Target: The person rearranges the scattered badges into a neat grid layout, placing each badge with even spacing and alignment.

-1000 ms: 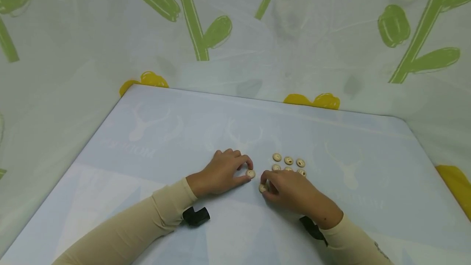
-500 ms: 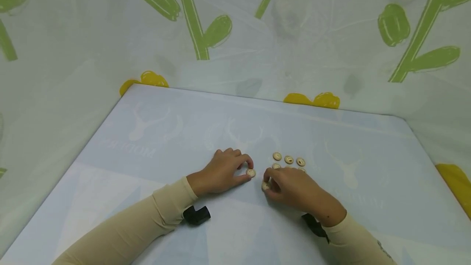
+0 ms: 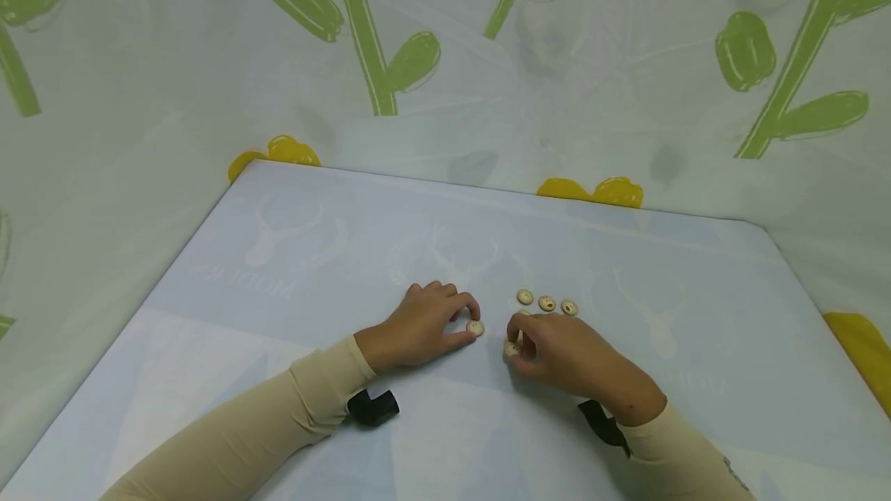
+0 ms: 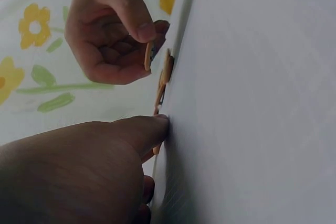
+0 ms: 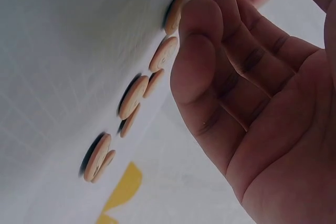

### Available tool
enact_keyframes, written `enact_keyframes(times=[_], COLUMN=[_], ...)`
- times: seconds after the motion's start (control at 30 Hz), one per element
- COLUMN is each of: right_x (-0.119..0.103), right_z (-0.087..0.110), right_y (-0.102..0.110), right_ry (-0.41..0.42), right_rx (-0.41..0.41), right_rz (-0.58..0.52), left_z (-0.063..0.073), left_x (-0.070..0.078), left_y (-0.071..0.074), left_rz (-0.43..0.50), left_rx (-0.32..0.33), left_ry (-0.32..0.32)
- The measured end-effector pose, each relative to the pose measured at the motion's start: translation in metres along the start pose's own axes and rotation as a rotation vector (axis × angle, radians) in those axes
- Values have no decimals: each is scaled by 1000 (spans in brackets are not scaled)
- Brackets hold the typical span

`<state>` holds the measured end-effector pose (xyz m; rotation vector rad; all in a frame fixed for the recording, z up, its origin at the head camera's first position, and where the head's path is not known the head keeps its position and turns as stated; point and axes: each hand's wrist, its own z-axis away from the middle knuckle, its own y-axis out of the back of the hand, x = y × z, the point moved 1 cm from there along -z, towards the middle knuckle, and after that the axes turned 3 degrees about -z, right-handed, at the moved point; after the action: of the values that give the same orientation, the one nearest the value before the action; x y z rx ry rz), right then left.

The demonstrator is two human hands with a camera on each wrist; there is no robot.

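In the head view my left hand (image 3: 420, 328) lies on the table, thumb and index finger pinching the edges of a small round wooden disc (image 3: 476, 328) with dark markings. My right hand (image 3: 569, 356), to its right, pinches another wooden disc (image 3: 512, 349) between thumb and index finger. The left wrist view shows that held disc (image 4: 148, 56) tilted on edge, raised off the table. Beyond the right hand sits a row of similar discs (image 3: 547, 304). A nearer row is mostly hidden by that hand; the right wrist view shows its discs (image 5: 132, 98) lying flat.
The table (image 3: 334, 246) has a pale blue-and-white cover printed with deer heads. Behind it hangs a white curtain (image 3: 487, 107) with green stems and yellow flowers. Dark straps (image 3: 372, 408) sit at both wrists.
My right hand has shifted slightly right and away from the left hand, carrying its disc and covering more of the nearer row. The left hand stays in place.
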<state>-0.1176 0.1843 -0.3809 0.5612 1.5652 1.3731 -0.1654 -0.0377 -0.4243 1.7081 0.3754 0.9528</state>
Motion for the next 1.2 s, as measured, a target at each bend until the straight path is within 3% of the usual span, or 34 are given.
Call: enact_keyframes(times=[0.37, 0.67, 1.2], right_x=[3, 12, 21], right_z=[0, 4, 7], right_y=[5, 9, 14], right_ry=[-41, -43, -52], right_rx=[-24, 20, -12], right_rz=[3, 36, -28], left_z=[-1, 0, 1], left_x=[1, 0, -1], left_y=[2, 0, -1], left_rz=[14, 13, 6], left_rx=[5, -1, -1], left_ry=[-3, 1, 8])
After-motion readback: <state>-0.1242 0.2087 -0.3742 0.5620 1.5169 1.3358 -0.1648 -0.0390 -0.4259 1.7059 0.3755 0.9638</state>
